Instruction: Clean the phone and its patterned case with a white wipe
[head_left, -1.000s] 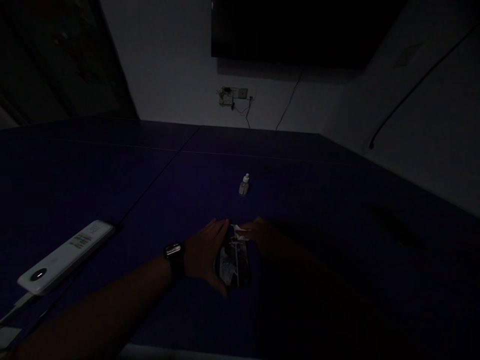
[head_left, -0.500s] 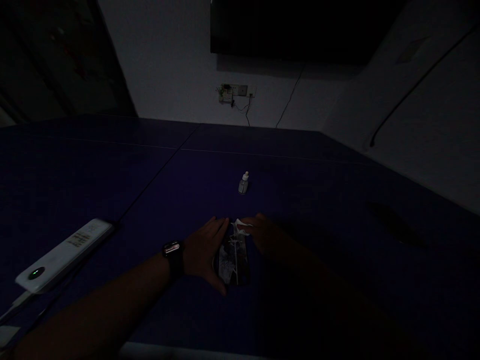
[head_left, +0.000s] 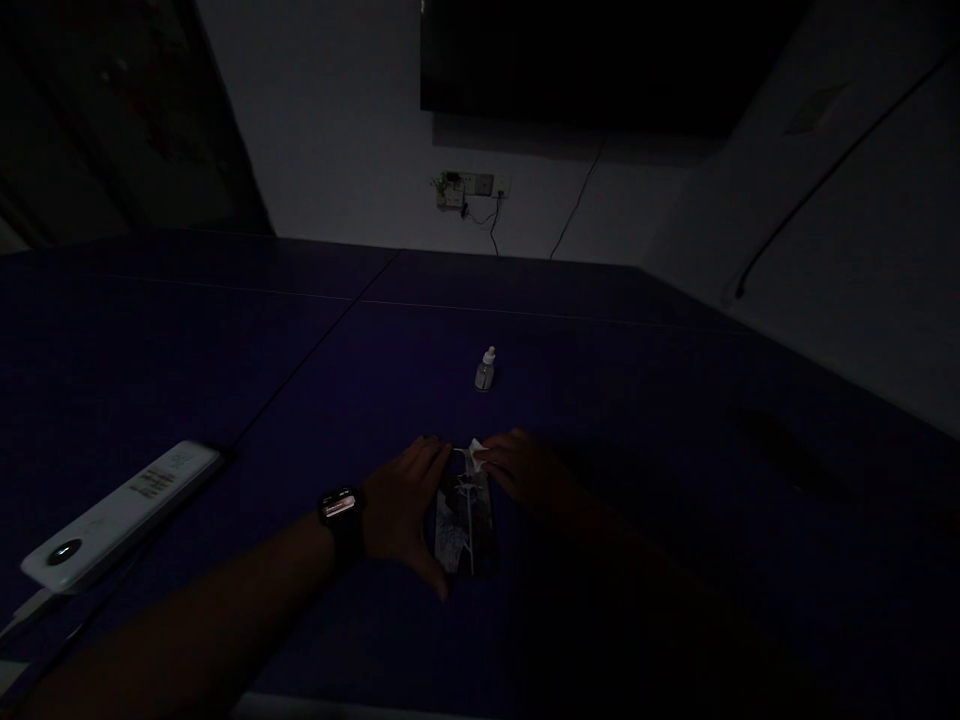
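Observation:
A flat, dark, glossy phone (head_left: pixel 466 520) with pale reflections across it lies on the dark blue table. My left hand (head_left: pixel 397 505) steadies it along its left edge, fingers at the far end and thumb near the close corner. In my right hand (head_left: pixel 529 470) a small white tissue (head_left: pixel 477 454) is pinched, pressed on the phone's far right corner. Beyond both hands stands an upright small clear dropper bottle (head_left: pixel 484 374) with a white top. Dim light hides the finer detail of the right fingers.
At left a white power strip-like device (head_left: pixel 124 515) with a cable lies on the table (head_left: pixel 360 370). A dark flat object (head_left: pixel 784 450) lies at right, hard to make out. Wall sockets (head_left: pixel 469 185) with wires and a black screen (head_left: pixel 600 60) are behind.
The right hand and tissue have shifted slightly at the phone's far end. The left hand still holds the phone's edge. The view has tilted a little.

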